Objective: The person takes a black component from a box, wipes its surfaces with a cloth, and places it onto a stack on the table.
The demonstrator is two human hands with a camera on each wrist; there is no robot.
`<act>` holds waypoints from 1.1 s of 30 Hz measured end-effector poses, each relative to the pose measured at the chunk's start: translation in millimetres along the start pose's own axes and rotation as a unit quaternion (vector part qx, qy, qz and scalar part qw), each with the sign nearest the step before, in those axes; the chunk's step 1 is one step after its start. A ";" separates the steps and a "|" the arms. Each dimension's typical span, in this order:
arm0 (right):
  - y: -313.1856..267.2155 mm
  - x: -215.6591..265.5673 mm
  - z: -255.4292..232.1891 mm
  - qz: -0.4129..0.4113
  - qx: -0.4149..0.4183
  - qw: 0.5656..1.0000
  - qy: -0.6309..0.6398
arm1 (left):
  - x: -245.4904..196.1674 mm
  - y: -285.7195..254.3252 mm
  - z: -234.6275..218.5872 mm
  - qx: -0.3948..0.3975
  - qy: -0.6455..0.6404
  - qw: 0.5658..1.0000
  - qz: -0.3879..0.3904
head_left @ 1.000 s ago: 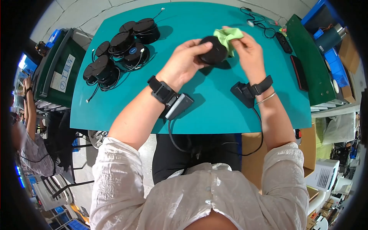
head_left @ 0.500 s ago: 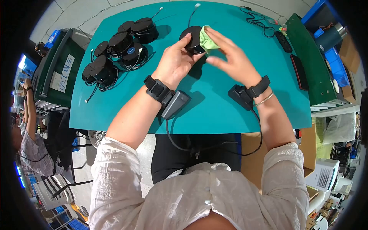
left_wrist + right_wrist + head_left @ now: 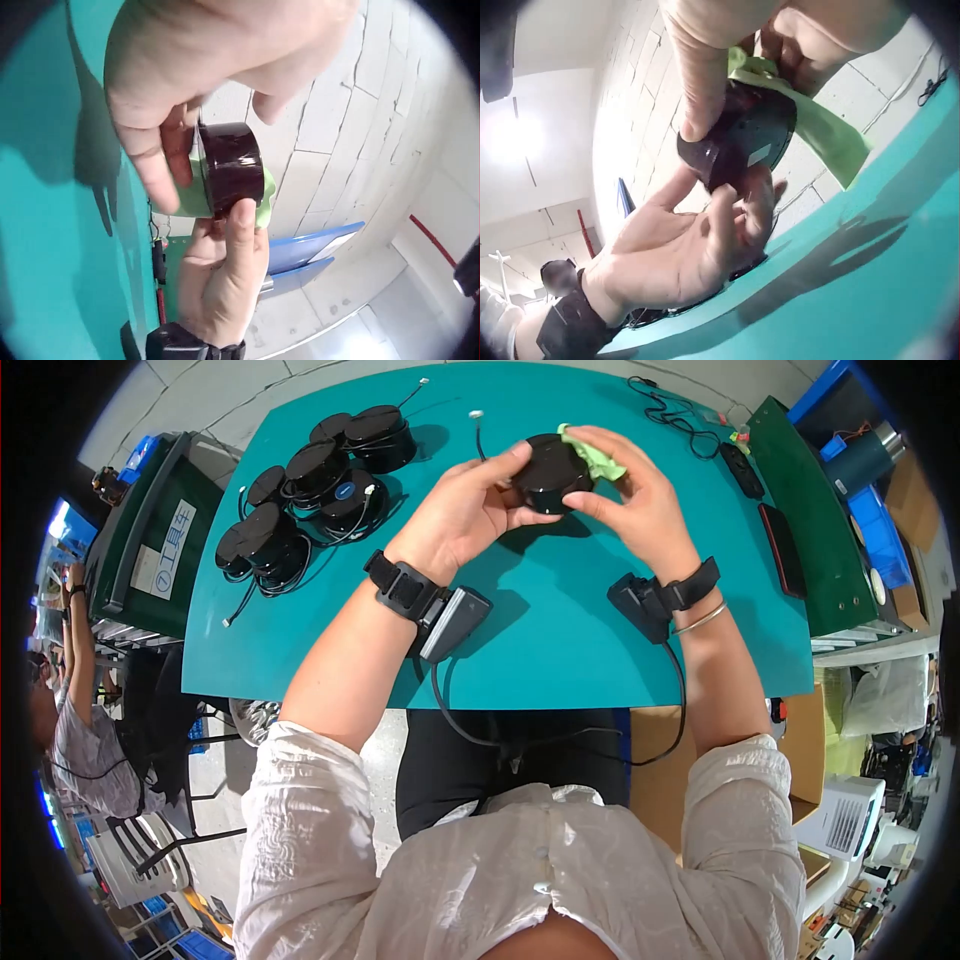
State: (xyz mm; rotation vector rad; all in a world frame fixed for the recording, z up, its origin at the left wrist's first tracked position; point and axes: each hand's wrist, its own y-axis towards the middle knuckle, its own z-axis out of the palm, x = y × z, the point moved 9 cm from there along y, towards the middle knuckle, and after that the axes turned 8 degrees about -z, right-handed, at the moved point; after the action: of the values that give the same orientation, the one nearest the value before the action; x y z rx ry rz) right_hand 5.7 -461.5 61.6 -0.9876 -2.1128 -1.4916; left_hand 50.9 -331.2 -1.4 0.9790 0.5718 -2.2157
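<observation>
Above the table, a round black device with a glossy side is held between both hands. My left hand grips its left side, thumb at the top edge and fingers below. From the right, my right hand presses a light green cloth against the device, its thumb on the near side. In the left wrist view the cloth shows behind the device. A loose corner of the cloth hangs out in the right wrist view, and a small pale label shows on the device's flat face.
Several similar black devices with coiled cables stand at the table's left. A cable with a white connector sticks up behind the held device. On the right lie a black cable, a power strip and a dark red-edged slab.
The device swung left and then back to the right, and its glossy side now faces me. The right hand's fingers and thumb, spread half a second ago, have closed round the device's edge with the cloth.
</observation>
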 end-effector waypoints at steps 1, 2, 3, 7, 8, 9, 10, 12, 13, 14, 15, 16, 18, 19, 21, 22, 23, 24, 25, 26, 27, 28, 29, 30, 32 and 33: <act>-0.1 4.5 7.2 -0.013 0.014 1.000 -0.014 | -1.2 -0.7 -4.0 -0.012 0.010 1.000 0.012; 0.1 7.0 12.7 -0.025 0.028 0.999 -0.027 | -2.0 -1.0 -8.2 -0.025 0.019 0.999 0.024; 0.2 1.8 17.0 -0.014 0.053 0.998 -0.010 | -1.5 -0.2 -10.5 -0.024 -0.013 0.999 0.033; -6.3 20.2 38.4 -0.136 0.171 0.967 -0.129 | 10.9 1.5 -30.7 -0.132 -0.154 0.979 0.035; -7.2 22.4 39.4 -0.136 0.170 0.967 -0.129 | 10.3 1.7 -33.6 -0.133 -0.153 0.979 0.035; -14.9 23.7 57.4 -0.143 0.259 0.944 -0.142 | 12.9 3.4 -30.0 -0.091 -0.186 0.978 0.007; -25.1 25.2 74.6 -0.149 0.346 0.914 -0.153 | 16.4 5.1 -24.8 -0.050 -0.218 0.974 -0.022; -26.1 31.7 79.9 -0.163 0.352 0.902 -0.190 | 16.9 4.7 -29.7 -0.079 -0.177 0.981 -0.011; -24.7 34.9 77.6 -0.182 0.341 0.900 -0.200 | 16.7 5.1 -28.8 -0.076 -0.195 0.978 -0.008; -24.4 37.9 75.0 -0.199 0.330 0.899 -0.210 | 16.8 5.6 -27.3 -0.072 -0.214 0.974 -0.007; -23.9 38.3 73.9 -0.197 0.329 0.900 -0.210 | 15.7 3.0 -19.7 -0.053 -0.224 0.973 -0.015; -21.2 40.7 71.3 -0.201 0.310 0.904 -0.215 | 16.7 3.0 -17.6 -0.052 -0.224 0.973 -0.017; -17.8 44.0 67.8 -0.206 0.290 0.908 -0.220 | 18.1 2.9 -10.9 -0.026 -0.235 0.971 -0.025; -13.2 43.9 61.4 -0.195 0.256 0.918 -0.233 | 20.4 2.9 -8.7 -0.026 -0.235 0.971 -0.025; -8.7 40.6 53.5 -0.183 0.223 0.926 -0.245 | 17.6 3.0 -7.7 -0.045 -0.200 0.978 0.033; -5.9 35.8 47.3 -0.183 0.203 0.927 -0.258 | 21.2 4.2 -8.6 -0.046 -0.201 0.978 0.033; -4.3 31.8 41.5 -0.184 0.184 0.927 -0.271 | 32.0 6.8 -6.8 -0.030 -0.208 0.978 -0.004; -5.5 27.4 39.8 -0.184 0.186 0.926 -0.271 | 38.1 6.4 -0.1 -0.013 -0.215 0.976 -0.040; -2.2 19.1 26.2 -0.130 0.127 0.968 -0.171 | 30.5 2.8 8.3 0.028 -0.171 0.985 -0.010; -0.9 9.2 14.2 -0.073 0.064 0.993 -0.067 | 28.1 1.6 10.5 0.028 -0.172 0.985 -0.009; -1.7 -4.3 7.6 0.024 0.003 0.998 0.064 | 24.1 0.2 13.6 0.021 -0.136 0.990 -0.004; -2.4 -9.3 4.0 0.024 0.004 0.998 0.064 | 20.6 -1.0 16.4 0.015 -0.100 0.995 0.002; -9.1 -35.7 1.0 0.123 -0.006 0.977 0.173 | 17.9 -1.8 18.3 0.007 -0.078 0.997 0.010; -15.2 -49.5 6.6 0.220 -0.016 0.935 0.278 | 18.6 -2.2 18.6 0.008 -0.078 0.997 0.011; -21.0 -54.0 5.6 0.264 -0.069 0.914 0.299 | 18.3 -3.6 17.6 -0.009 0.006 1.000 0.021; -20.2 -53.6 8.7 0.249 -0.051 0.917 0.307 | 19.5 -4.0 16.2 -0.026 0.000 1.000 0.015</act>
State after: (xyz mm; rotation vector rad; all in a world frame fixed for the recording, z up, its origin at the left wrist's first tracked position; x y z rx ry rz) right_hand 28.7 -475.0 10.2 -0.8531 -1.2416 -1.4059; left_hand 30.1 -345.5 -5.7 0.9557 0.6088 -2.1638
